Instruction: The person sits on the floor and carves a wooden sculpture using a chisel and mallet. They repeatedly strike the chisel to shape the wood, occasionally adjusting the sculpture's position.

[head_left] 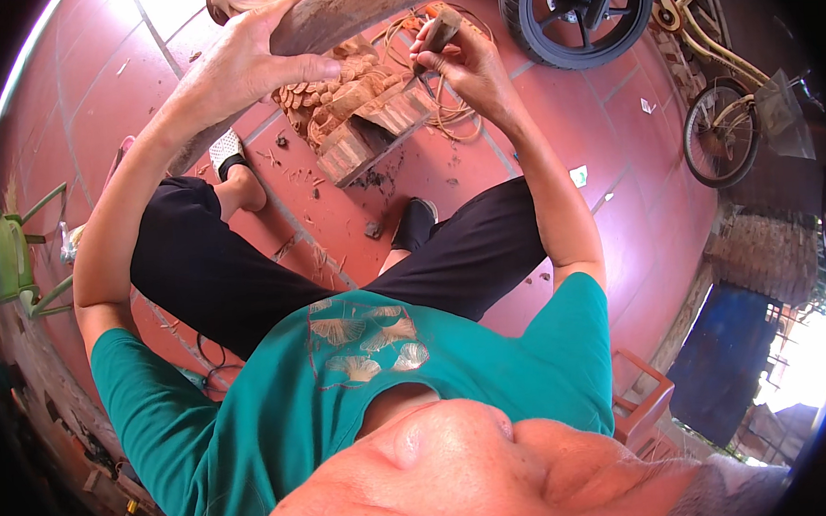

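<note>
My left hand (239, 66) is at the upper left, thumb spread from the fingers, laid round a long, weathered wooden beam (362, 6). The beam slants from the top edge down past my left wrist. At upper centre my right hand (467, 68) closes on a chisel (440, 30) with a brown wooden handle. Its narrow dark end points down toward a carved wooden piece (353, 98) and is partly hidden by my fingers. Rounded, scale-like shapes cover the carving. It lies on the floor beyond my knees, on or against a wooden block (344, 157).
Wood chips and dark crumbs litter the red tiled floor (298, 194). An orange cable (457, 115) coils beside the carving. A motorbike wheel (578, 16) and a bicycle (724, 130) stand at right. A green chair (9, 256) is far left, a red plastic stool (645, 405) lower right.
</note>
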`<state>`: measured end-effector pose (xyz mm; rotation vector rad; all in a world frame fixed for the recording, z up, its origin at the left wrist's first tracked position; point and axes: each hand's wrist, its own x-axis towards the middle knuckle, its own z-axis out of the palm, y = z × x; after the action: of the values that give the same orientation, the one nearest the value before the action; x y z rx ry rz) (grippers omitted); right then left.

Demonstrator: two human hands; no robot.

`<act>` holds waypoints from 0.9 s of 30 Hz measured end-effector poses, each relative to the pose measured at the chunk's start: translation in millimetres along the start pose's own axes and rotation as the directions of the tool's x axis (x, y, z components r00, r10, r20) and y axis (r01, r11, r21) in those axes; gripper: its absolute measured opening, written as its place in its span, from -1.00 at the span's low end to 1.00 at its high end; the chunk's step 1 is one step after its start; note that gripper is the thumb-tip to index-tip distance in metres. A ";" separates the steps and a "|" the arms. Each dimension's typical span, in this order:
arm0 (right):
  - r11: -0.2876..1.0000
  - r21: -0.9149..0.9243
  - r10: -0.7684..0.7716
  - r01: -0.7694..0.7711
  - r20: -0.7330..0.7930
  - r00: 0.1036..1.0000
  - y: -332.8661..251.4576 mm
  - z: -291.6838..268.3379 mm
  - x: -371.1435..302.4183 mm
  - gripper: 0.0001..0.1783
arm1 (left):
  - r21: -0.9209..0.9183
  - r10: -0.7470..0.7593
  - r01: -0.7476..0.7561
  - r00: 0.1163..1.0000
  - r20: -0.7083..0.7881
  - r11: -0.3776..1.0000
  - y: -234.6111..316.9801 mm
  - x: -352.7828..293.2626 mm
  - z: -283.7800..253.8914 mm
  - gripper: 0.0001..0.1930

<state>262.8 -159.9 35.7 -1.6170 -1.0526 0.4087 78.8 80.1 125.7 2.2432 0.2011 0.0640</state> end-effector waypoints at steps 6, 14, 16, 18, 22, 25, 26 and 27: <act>0.996 0.083 0.009 -0.010 0.011 1.000 -1.2 0.5 4.7 -0.78 | 0.008 0.057 -0.057 0.998 -0.020 0.998 -7.6 5.9 7.5 -0.11; 0.988 0.143 0.042 -0.051 0.062 0.997 7.0 3.5 6.5 -0.78 | 0.030 0.138 -0.138 0.990 0.001 0.990 -16.3 15.9 11.1 -0.11; 0.989 0.136 0.048 -0.057 0.068 0.997 6.5 4.3 6.9 -0.77 | 0.157 0.153 -0.150 0.988 -0.006 0.976 -19.5 17.9 9.6 -0.11; 0.993 0.107 0.043 -0.052 0.079 0.996 3.3 5.0 6.3 -0.77 | 0.133 0.155 -0.152 0.988 -0.018 0.979 -16.6 16.8 10.8 -0.11; 0.998 0.054 0.033 -0.039 0.104 0.994 -2.0 5.6 5.7 -0.77 | 0.056 0.084 -0.079 0.993 -0.086 0.995 0.0 7.3 12.9 -0.10; 0.999 0.024 0.033 -0.036 0.110 0.993 0.4 2.9 6.2 -0.79 | -0.077 0.040 -0.040 0.999 -0.002 0.996 8.0 7.5 7.2 -0.09; 0.999 0.009 0.032 -0.033 0.112 0.993 1.4 1.8 6.3 -0.79 | -0.074 0.054 -0.055 0.998 -0.018 0.996 9.2 6.5 8.9 -0.08; 0.999 0.017 0.026 -0.028 0.115 0.993 2.2 1.9 7.2 -0.79 | -0.070 0.066 -0.069 0.997 -0.038 0.995 9.9 5.1 11.0 -0.07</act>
<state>266.2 -153.0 34.9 -1.6083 -1.1108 0.5332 86.3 66.4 126.4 2.1785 0.1396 0.1452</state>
